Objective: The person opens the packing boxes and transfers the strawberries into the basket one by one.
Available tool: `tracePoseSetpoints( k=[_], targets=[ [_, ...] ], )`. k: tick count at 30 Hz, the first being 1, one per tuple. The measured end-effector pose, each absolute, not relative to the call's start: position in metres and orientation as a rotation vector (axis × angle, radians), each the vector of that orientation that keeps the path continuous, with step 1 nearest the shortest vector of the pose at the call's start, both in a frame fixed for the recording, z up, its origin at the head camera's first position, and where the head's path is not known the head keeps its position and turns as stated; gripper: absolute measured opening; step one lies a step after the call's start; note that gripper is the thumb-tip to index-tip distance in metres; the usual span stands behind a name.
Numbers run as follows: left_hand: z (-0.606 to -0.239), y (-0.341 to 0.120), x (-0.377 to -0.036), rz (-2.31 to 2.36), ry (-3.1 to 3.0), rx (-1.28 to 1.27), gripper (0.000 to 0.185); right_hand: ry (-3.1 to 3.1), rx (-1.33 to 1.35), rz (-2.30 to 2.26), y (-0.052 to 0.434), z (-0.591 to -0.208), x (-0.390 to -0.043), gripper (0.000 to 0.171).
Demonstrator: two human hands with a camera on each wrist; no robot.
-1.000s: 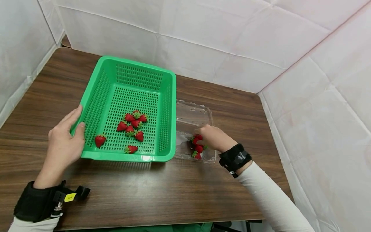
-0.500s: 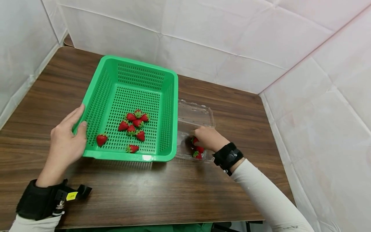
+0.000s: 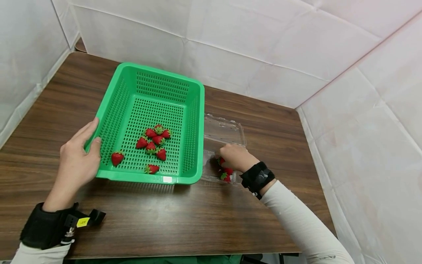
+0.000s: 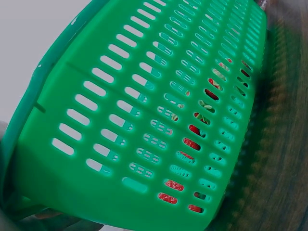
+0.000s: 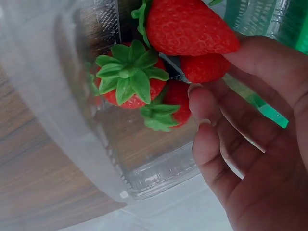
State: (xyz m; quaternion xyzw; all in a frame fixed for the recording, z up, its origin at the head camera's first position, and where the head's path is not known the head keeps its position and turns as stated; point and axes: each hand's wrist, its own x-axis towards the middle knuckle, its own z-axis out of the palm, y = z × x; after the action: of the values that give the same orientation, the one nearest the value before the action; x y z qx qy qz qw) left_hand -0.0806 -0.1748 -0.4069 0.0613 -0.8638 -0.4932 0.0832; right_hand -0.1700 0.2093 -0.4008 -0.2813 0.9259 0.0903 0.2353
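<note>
My left hand [image 3: 79, 157] grips the left rim of a green perforated plastic basket [image 3: 201, 128], with the thumb on the inner side. In the left wrist view the slotted basket wall [image 4: 53, 178] fills most of the picture. Several red strawberries [image 3: 141, 142] lie on the basket floor. To its right, my right hand [image 3: 237, 157] reaches into a clear plastic clamshell box [image 3: 227, 132]. Seen from the right wrist, its thumb and curled fingers close around a strawberry [image 5: 204, 68]. A larger strawberry [image 5: 187, 29] and others with green leaves [image 5: 126, 72] sit beside it.
The dark wooden table [image 3: 158, 227] carries both containers. White sheeted walls [image 3: 230, 62] stand behind it and at both sides. The clamshell's lid lies folded back toward the rear, and the basket's right side covers part of the box.
The right hand has shifted slightly left and deeper over the strawberries in the clear box. The left hand keeps its hold on the basket; the view has drifted slightly.
</note>
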Motion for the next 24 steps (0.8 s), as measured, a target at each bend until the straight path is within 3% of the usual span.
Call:
tracePoseSetpoints(
  k=[14,24],
  targets=[
    [-0.409,-0.175,-0.081,-1.477,-2.575,0.175,0.048,2.516,-0.933,0.048,0.205,-0.388,-0.162,0.029],
    [-0.410,-0.175,-0.082,-1.478,-2.578,0.172,0.048,2.560,-0.993,-0.026,0.202,-0.374,-0.154,0.025]
  ],
)
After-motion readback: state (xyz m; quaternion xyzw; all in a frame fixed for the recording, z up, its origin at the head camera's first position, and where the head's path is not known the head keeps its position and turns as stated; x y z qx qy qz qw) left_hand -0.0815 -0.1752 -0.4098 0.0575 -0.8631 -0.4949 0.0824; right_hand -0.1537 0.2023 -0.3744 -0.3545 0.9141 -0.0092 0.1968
